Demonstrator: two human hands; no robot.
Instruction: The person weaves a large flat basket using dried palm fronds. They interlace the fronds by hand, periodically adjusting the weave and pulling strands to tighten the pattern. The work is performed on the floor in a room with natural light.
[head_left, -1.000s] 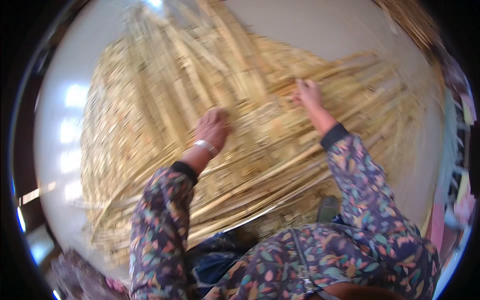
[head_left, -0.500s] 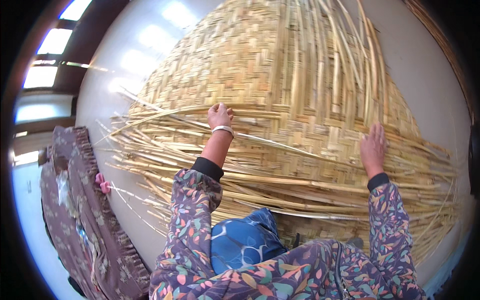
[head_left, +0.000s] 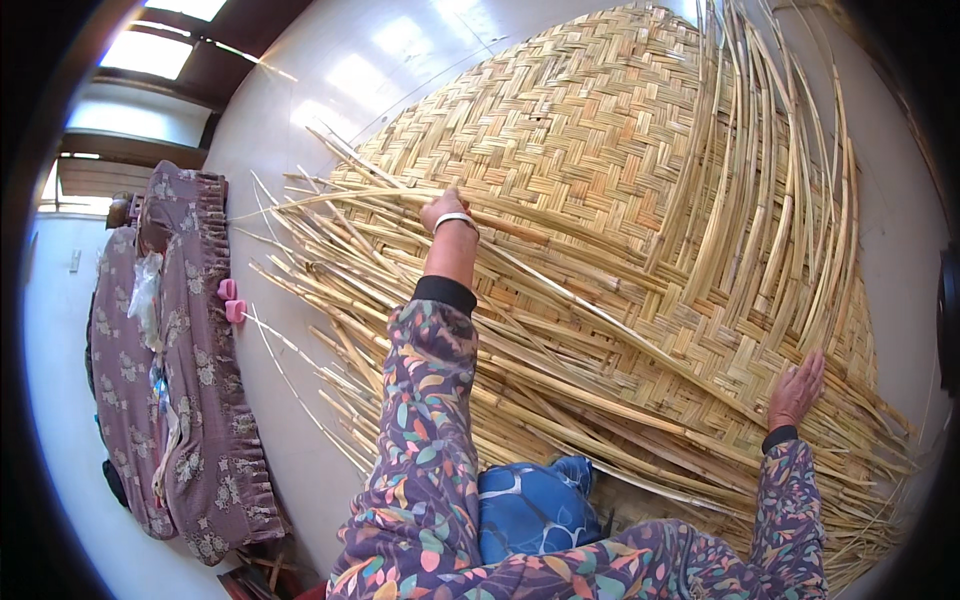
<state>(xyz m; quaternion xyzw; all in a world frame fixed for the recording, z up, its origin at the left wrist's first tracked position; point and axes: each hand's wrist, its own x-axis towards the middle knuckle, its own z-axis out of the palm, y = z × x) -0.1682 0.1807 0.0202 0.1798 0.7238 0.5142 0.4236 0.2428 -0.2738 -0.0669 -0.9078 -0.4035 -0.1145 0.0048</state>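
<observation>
A large mat of woven flat reed strips [head_left: 600, 130] spreads over the floor before me, in a zigzag pattern. My left hand [head_left: 446, 208], with a white bangle at the wrist, is closed around a few long reed strips [head_left: 560, 232] near the mat's left edge. These strips run from the left edge toward the middle of the weave. At the right, my right hand [head_left: 797, 392] lies with fingers stretched out over the strips by the mat's right side, apparently touching them. One pale strip [head_left: 590, 305] slants across between the hands.
Loose strip ends [head_left: 430, 330] fan out along the near side; more long strips [head_left: 760, 180] stand out at the far right. A blue patterned cloth [head_left: 530, 510] covers my knee. At the left are a sofa with a brown floral cover [head_left: 190, 350] and pink slippers [head_left: 232, 300].
The view has turned, so the mat now slants down to the right. My left hand still grips strips; my right hand appears lower and farther right, its fingers still stretched out.
</observation>
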